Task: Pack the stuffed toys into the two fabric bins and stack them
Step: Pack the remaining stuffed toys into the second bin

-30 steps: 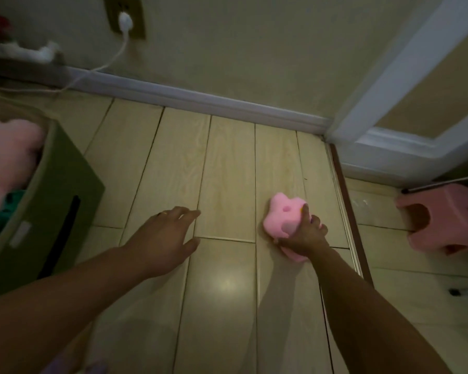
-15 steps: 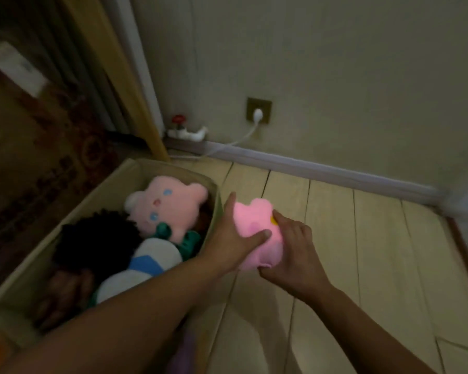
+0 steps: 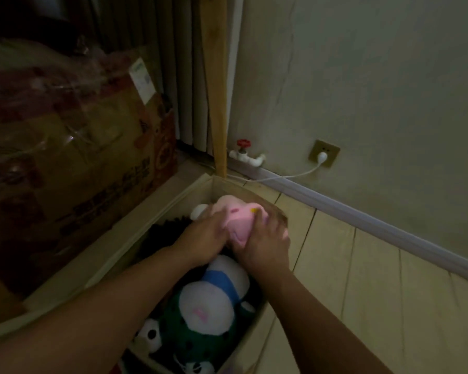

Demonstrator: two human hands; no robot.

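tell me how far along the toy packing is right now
Done: the fabric bin already holds several toys, including a white and blue plush. In hand: left hand and right hand press a pink plush into it. Left: no second bin in view, nothing stacked.

Overall light: dim, murky indoor scene with a greenish cast
Brightest areas: the pale wall [image 3: 376, 76] and floor [image 3: 362, 279] at right
Darkest area: upper left corner, nearly black
Glare: faint sheen on the plastic-wrapped box [image 3: 65, 130]
Blur: soft throughout; both hands smeared by motion
Distortion: wide-angle bending of the baseboard [image 3: 362, 214] toward the frame edge
Noise: grainy shadows, little fine detail
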